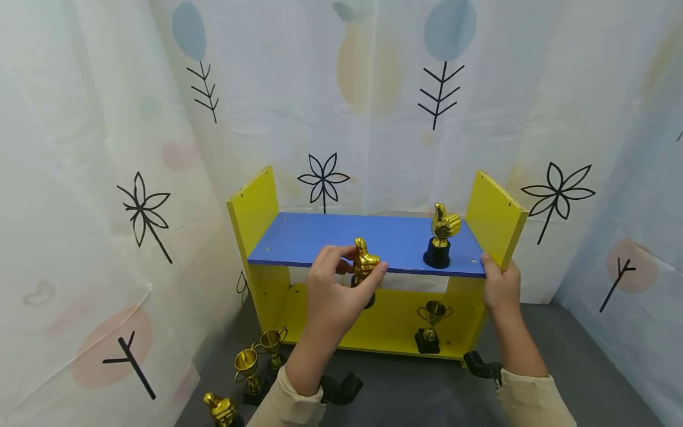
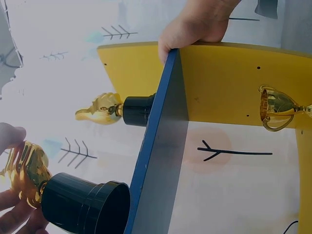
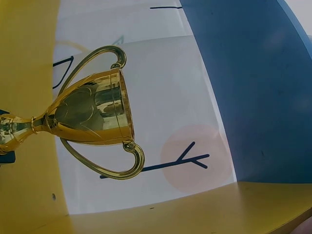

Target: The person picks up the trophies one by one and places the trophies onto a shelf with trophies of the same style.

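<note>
My left hand (image 1: 332, 293) pinches a gold thumbs-up trophy (image 1: 364, 261) by its gold top, in front of the blue board's front edge. In the left wrist view its black base (image 2: 80, 202) shows beside that edge. My right hand (image 1: 503, 287) grips the shelf's yellow right side panel (image 1: 498, 219), where the blue board (image 1: 331, 234) meets it. Another thumbs-up trophy (image 1: 440, 237) stands upright on the board's right part. Below it, a gold cup trophy (image 1: 433, 314) stands on the yellow bottom board (image 1: 384, 320); the right wrist view shows this cup (image 3: 92, 107) up close.
At the lower left, two cup trophies (image 1: 246, 363) stand on the grey floor, partly behind my left forearm. Nearer to me is another thumbs-up trophy (image 1: 221, 409), cut off by the frame. The yellow left side panel (image 1: 253, 207) rises above the blue board. A patterned cloth (image 1: 373, 154) hangs behind.
</note>
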Demonstrator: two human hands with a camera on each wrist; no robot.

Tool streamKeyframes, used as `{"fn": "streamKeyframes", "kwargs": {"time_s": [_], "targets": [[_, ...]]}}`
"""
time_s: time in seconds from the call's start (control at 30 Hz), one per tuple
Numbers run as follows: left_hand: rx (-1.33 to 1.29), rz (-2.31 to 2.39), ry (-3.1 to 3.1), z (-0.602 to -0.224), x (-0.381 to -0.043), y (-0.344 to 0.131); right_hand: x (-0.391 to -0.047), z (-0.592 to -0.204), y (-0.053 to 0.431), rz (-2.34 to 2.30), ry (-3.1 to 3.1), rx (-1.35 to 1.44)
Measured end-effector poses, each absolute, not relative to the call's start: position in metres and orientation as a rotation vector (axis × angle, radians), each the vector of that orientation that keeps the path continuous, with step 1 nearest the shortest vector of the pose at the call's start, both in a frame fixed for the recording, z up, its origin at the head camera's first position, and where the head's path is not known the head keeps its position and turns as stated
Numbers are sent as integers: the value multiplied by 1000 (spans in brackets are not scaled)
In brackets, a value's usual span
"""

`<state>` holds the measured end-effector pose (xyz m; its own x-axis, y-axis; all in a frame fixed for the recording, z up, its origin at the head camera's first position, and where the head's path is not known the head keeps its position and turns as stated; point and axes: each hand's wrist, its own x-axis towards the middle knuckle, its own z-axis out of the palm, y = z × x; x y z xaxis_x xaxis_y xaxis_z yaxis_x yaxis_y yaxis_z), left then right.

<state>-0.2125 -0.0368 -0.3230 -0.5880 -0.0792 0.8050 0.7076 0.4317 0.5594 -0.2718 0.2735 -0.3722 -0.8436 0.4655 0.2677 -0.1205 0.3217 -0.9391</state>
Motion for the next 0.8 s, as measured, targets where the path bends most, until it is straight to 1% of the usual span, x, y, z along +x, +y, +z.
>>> {"fn": "streamKeyframes", "kwargs": {"time_s": [0.8], "targets": [[-552, -1234, -1859, -316, -215, -32, -273, -376, 277, 1526, -2086, -301]]}}
